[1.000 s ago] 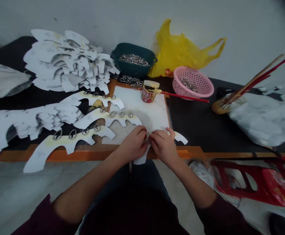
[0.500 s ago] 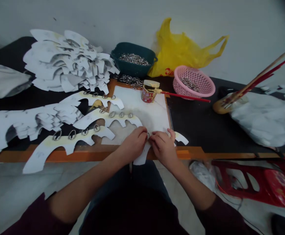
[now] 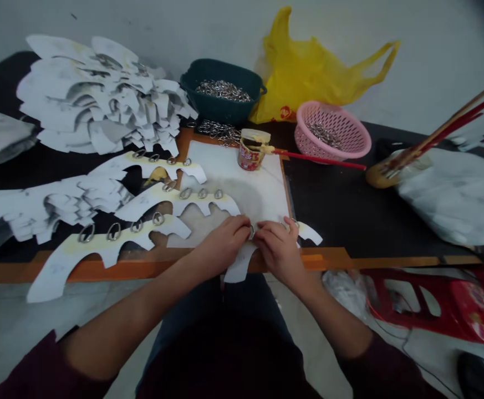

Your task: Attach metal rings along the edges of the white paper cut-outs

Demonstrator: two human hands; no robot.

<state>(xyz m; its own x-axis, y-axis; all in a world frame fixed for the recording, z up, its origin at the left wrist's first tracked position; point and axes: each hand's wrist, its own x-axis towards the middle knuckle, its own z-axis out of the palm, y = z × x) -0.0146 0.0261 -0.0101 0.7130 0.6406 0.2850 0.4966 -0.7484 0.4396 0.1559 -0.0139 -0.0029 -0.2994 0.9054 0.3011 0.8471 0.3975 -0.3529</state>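
Observation:
At the table's front edge, my left hand (image 3: pixel 225 243) is closed, its fingertips pinching a small metal ring (image 3: pixel 252 231). My right hand (image 3: pixel 281 250) meets it from the other side, thumb and fingers closed at the same ring, little finger raised. Under both hands lies a curved white cut-out piece (image 3: pixel 238 267), mostly covered; its right end (image 3: pixel 310 234) sticks out past my right hand. To the left, three similar scalloped pieces, such as the nearest one (image 3: pixel 69 255), carry upright metal rings (image 3: pixel 114 231) along a yellowish glue strip.
A tub of yellow paste (image 3: pixel 250 158) with a red stick (image 3: pixel 320 159) stands on a white sheet (image 3: pixel 200 158). Behind are a green basin (image 3: pixel 220 111) and pink basket (image 3: pixel 350 130) of rings, and a yellow bag (image 3: pixel 304 72). White pieces are stacked (image 3: pixel 59 105) at left.
The view has shifted slightly, so the table things sit a little differently in the picture. Both hands stay at the ring, with only slight finger movement.

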